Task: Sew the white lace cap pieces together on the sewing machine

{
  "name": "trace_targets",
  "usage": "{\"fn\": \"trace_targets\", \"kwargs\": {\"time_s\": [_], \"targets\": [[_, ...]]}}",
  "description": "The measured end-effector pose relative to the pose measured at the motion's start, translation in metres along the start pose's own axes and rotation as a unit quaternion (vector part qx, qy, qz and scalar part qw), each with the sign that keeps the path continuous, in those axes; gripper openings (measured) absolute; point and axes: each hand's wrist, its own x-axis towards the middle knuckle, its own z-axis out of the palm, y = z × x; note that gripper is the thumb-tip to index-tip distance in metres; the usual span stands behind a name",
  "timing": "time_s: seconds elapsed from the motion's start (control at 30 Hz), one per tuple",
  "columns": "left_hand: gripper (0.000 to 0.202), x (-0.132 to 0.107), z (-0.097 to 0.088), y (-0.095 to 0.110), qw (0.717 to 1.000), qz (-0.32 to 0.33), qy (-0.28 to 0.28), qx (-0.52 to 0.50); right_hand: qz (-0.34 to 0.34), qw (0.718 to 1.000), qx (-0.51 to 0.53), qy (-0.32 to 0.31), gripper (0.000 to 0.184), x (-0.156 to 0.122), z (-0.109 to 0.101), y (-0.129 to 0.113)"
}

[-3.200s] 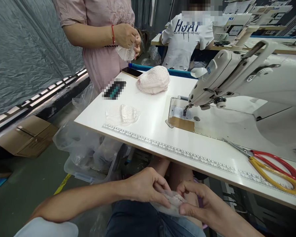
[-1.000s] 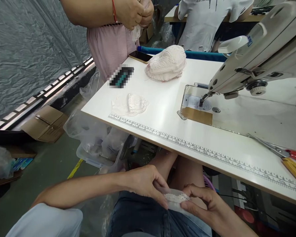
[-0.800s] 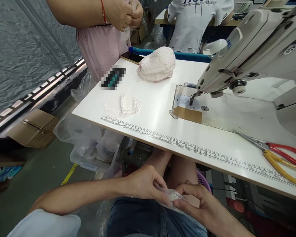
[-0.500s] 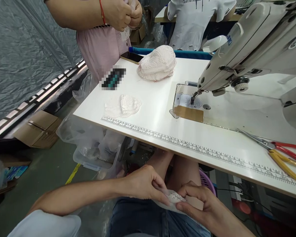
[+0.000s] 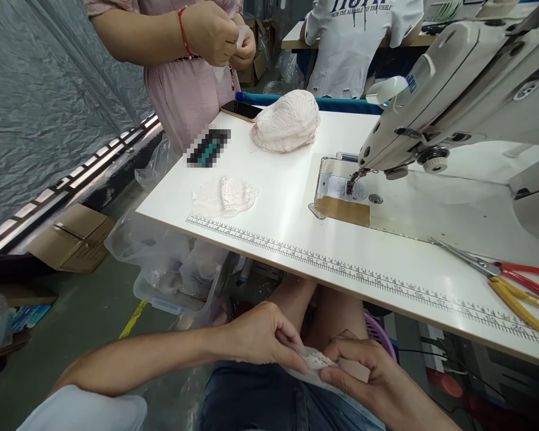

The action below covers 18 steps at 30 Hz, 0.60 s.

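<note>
Over my lap, a small piece of white lace fabric [image 5: 315, 360] is stretched between my two hands. My left hand [image 5: 269, 338] pinches its left end between thumb and fingers. At its right end, the thumb and forefinger of my right hand [image 5: 363, 366] are closed on the cloth. Another white lace piece [image 5: 233, 196] lies folded on the white sewing table [image 5: 278, 197], near its front left edge. Behind it rests a stack of pale lace cups [image 5: 287, 121]. Part of the held fabric is hidden by my fingers.
A sewing machine [image 5: 431, 108] takes up the table's right side. Scissors [image 5: 503, 272] with red and yellow handles lie at the right front. A phone [image 5: 241, 111] is at the back. Across the table stands a person [image 5: 188, 90] handling white material. A plastic bin [image 5: 179, 293] is below left.
The view has tilted slightly, so the table sits a little lower. My hands keep nearly the same hold on the lace. The person opposite has shifted their hands slightly.
</note>
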Motion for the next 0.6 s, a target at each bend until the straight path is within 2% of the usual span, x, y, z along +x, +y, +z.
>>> {"fn": "trace_targets", "kwargs": {"time_s": [0.4,0.6], "targets": [[0.031,-0.0011,-0.0025,-0.0028,1.000,-0.008,0.004,-0.005,0.044,0.999,-0.029,0.001,0.025,-0.0045,0.0018,0.0002],[0.028,-0.0016,-0.0041,0.0023,1.000,-0.002,0.003,-0.018,0.035,0.999,0.015,0.015,0.026,0.0044,0.0012,-0.0076]]}}
